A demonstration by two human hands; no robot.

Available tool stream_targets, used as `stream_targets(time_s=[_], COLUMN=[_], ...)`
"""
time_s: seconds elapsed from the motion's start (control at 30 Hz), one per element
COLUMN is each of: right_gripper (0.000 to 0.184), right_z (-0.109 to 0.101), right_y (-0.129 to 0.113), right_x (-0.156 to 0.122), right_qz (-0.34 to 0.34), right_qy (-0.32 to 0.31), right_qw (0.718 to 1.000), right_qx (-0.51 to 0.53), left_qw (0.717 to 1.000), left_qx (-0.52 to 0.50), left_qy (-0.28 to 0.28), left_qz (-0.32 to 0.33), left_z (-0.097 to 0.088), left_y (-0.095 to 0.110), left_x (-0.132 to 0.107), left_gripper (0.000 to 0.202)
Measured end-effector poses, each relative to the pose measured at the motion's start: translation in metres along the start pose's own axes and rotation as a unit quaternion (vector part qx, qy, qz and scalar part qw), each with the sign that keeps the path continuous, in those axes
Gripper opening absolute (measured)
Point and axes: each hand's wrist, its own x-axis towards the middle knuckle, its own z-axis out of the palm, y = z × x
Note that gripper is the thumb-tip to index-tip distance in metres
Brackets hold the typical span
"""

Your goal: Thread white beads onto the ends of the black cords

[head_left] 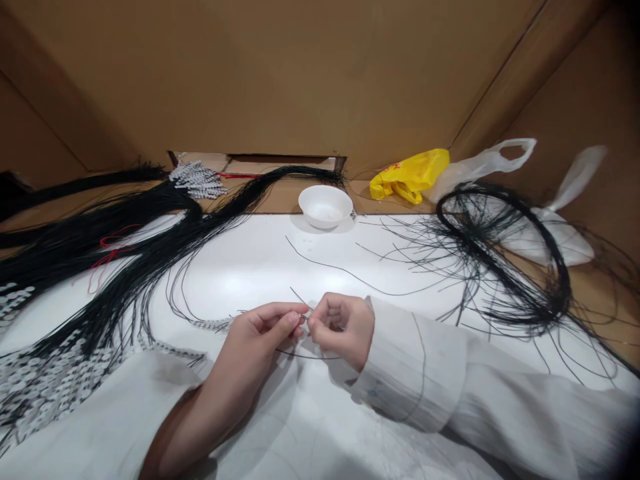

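Observation:
Close together over the white tabletop, my two hands pinch a thin black cord. My left hand grips it between thumb and index finger. Right beside it, my right hand is closed on the cord with thumb and fingertips. One end sticks up above the fingers, and a stretch of cord curves below the hands. A short row of small white pieces on dark cord lies just left of my left hand. What exactly sits between the fingertips is too small to make out.
A white bowl stands at the table's back edge. Long black cord bundles with white pieces cover the left. At right lie a coil of black cords, a yellow bag and clear plastic bags. Cardboard walls enclose the back.

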Motion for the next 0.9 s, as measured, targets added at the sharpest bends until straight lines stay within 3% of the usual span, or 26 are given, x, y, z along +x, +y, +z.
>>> stream_targets(time_s=[0.37, 0.7, 0.9], right_gripper=[0.006, 0.008, 0.008], right_z=[0.0001, 0.0007, -0.0001], right_y=[0.0008, 0.0033, 0.0042], right_x=[-0.0005, -0.0019, -0.0022], right_qz=[-0.004, -0.041, -0.045], right_qy=[0.007, 0.02, 0.006], right_qw=[1.0, 0.998, 0.997], right_qx=[-0.005, -0.048, -0.056], left_qw=[1.0, 0.983, 0.979], left_qx=[-0.003, 0.149, 0.173], left_qy=[-0.011, -0.021, -0.014], left_qz=[0.006, 0.101, 0.105], left_z=[0.0006, -0.0015, -0.0017], left_y=[0.0024, 0.0046, 0.0028], left_x=[-0.0006, -0.0035, -0.004], left_gripper=[0.023, 0.017, 0.02])
